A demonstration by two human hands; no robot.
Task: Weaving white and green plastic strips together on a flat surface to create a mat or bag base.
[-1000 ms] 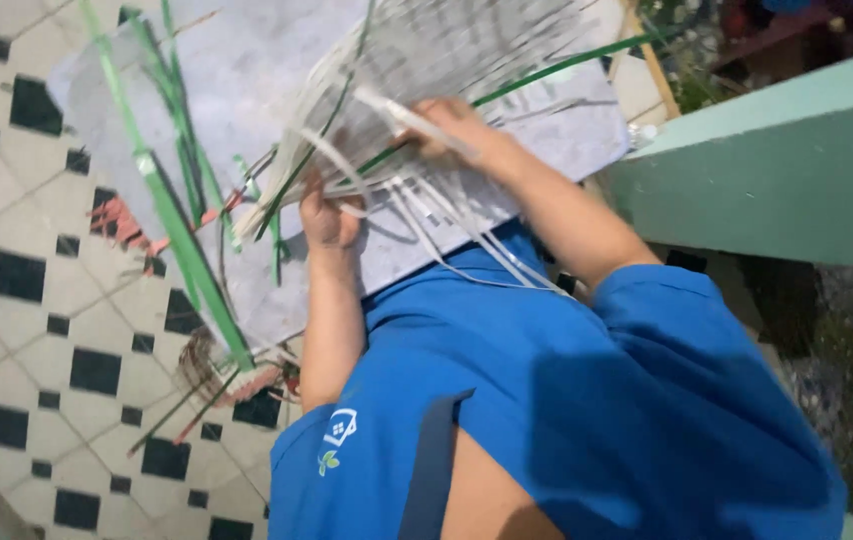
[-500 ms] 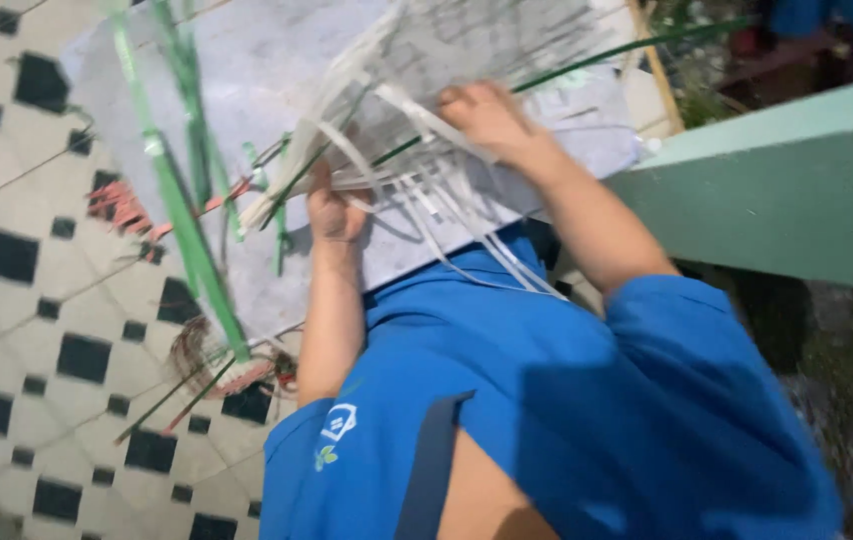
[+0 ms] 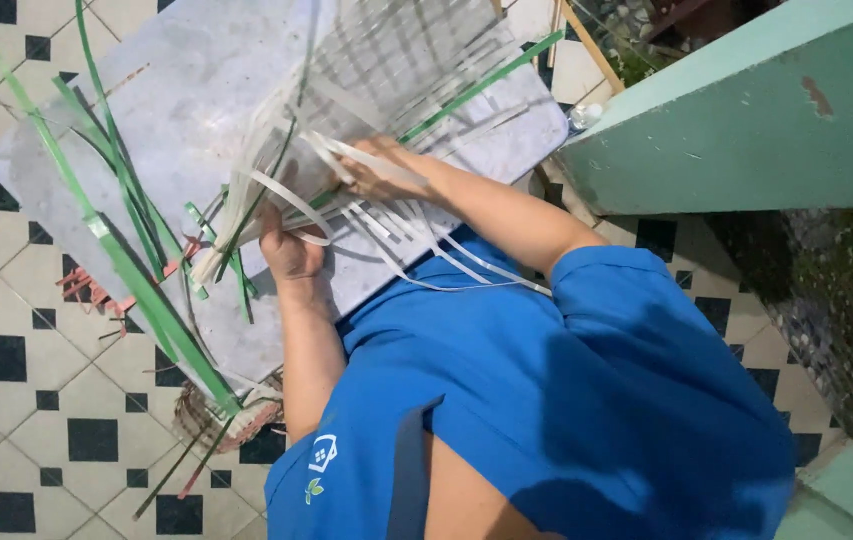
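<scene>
Hands (image 3: 292, 250) (image 3: 377, 170) grip white strips (image 3: 387, 215) over grey board (image 3: 197, 90).

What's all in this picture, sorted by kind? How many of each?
Hands: 2, left hand and right hand, both on the white straps
Half-woven white strap mat: 1
Grey board: 1
Loose green straps: too tangled for an exact count, taken as 1 bundle
Green wall: 1
Total: 6

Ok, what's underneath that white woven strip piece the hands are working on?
Under the white woven piece lies a grey board, with green strips beside it. The left hand and right hand hide the board beneath them.
</scene>
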